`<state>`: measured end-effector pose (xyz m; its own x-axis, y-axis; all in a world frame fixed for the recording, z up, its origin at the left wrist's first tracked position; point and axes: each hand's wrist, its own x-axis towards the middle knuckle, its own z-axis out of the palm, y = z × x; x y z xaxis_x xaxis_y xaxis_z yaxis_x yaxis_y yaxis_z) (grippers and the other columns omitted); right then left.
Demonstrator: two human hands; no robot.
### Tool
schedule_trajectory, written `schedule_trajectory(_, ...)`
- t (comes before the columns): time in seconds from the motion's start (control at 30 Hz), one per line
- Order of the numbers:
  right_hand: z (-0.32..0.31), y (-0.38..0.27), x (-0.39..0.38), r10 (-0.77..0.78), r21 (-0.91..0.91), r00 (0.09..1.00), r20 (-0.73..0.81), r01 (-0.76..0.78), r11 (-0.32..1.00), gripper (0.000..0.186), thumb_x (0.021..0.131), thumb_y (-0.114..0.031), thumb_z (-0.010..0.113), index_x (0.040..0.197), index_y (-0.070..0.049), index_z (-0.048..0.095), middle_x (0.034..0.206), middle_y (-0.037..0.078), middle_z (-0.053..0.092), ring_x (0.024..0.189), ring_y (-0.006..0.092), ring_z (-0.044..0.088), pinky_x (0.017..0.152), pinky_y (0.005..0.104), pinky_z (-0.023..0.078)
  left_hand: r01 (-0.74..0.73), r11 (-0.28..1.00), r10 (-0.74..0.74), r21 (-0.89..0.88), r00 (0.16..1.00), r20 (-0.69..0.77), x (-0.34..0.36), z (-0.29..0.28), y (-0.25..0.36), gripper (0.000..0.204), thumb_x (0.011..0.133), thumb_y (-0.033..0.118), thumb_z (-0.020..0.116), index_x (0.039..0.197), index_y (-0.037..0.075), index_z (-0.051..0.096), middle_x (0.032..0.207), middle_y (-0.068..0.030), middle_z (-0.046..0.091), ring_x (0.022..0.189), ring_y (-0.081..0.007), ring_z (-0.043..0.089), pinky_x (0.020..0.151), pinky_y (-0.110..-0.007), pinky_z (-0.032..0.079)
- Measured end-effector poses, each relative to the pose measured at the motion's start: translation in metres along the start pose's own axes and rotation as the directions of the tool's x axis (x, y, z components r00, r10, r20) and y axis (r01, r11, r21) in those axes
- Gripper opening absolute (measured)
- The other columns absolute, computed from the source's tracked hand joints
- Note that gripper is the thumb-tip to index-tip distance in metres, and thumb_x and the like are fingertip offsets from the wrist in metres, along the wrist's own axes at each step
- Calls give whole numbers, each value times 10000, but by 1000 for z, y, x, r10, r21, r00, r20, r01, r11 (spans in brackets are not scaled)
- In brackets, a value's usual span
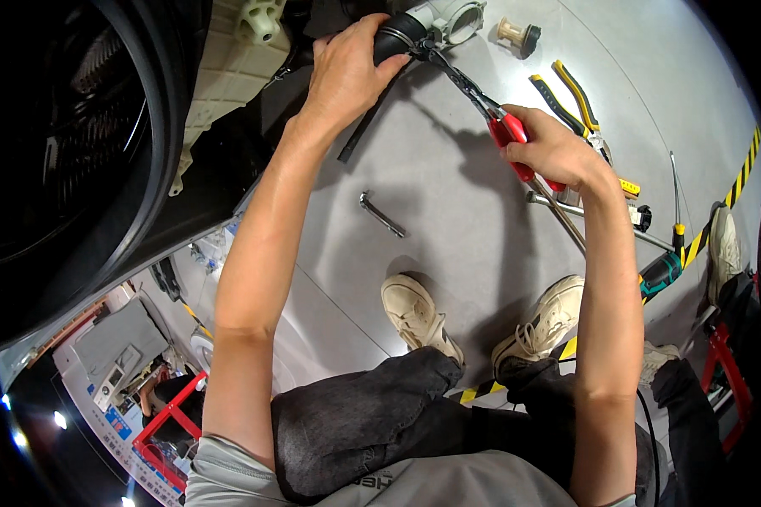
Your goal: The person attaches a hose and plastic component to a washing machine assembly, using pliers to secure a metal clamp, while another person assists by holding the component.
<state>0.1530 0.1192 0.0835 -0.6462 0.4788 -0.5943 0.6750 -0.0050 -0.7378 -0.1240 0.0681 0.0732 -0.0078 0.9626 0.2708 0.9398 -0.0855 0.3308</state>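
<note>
The left hand (351,72) is curled partway round a black hose (394,39), thumb on its near side and fingers over the far side. To its right and nearer the body, the right hand (550,144) is closed on the handles of the red pliers (509,133), whose nose reaches up to the clamp (425,46) just beside the left thumb; I can't tell from here whether it bites. Past the left fingertips, the hose meets a pale housing (458,20).

Beyond the right hand, a plug (517,37) sits on the floor, with the yellow pliers (573,95) closer to the knuckles. Between the forearms lies a small wrench (383,215), well apart from both hands. Left of the left hand looms a machine's round black rim (176,89). Out past the right forearm are a screwdriver (678,232) and a teal drill (661,272), by striped tape (742,171).
</note>
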Motion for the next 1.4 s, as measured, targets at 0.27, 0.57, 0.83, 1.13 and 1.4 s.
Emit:
schedule_trajectory(0.27,-8,2,4,-58,-112,998,-20,56,992,308,836,-211,654,1046,5,593,822,136,644,739,245,600,721,371,492,7,1000,-7,-14,1000,9,-1,-1,2,509,824,237,771,1240,1,595,963,-214,709,842,-321,715,776,-388,555)
schedule_trajectory(0.57,6,1,-15,21,146,1000,-19,-18,989,296,846,-196,660,1053,11,611,825,109,646,736,196,591,713,350,491,6,1000,-6,-19,1000,1,-1,-1,0,509,825,247,771,1243,12,598,957,-211,709,832,-318,715,774,-387,554)
schedule_trajectory(0.83,92,2,-19,41,804,999,-33,3,594,272,826,-130,675,1050,4,602,917,70,641,860,156,589,782,322,490,38,999,-39,-11,999,-11,-3,3,-2,530,827,295,768,1247,18,604,970,-197,715,878,-327,705,845,-396,526)
schedule_trajectory(1.13,128,-33,-16,15,888,996,-86,70,455,262,855,-21,584,1110,-11,529,899,51,592,810,151,564,756,290,449,95,995,-94,-39,995,36,-3,-1,2,546,825,312,764,1266,25,617,866,-179,706,703,-239,670,689,-350,527)
schedule_trajectory(1.4,140,-58,2,67,794,968,-244,159,586,228,848,-31,562,1059,8,486,729,76,567,630,178,616,558,330,496,83,995,-82,-49,996,21,-5,-1,-5,553,828,305,765,1285,34,613,813,-166,688,635,-215,613,651,-345,505)
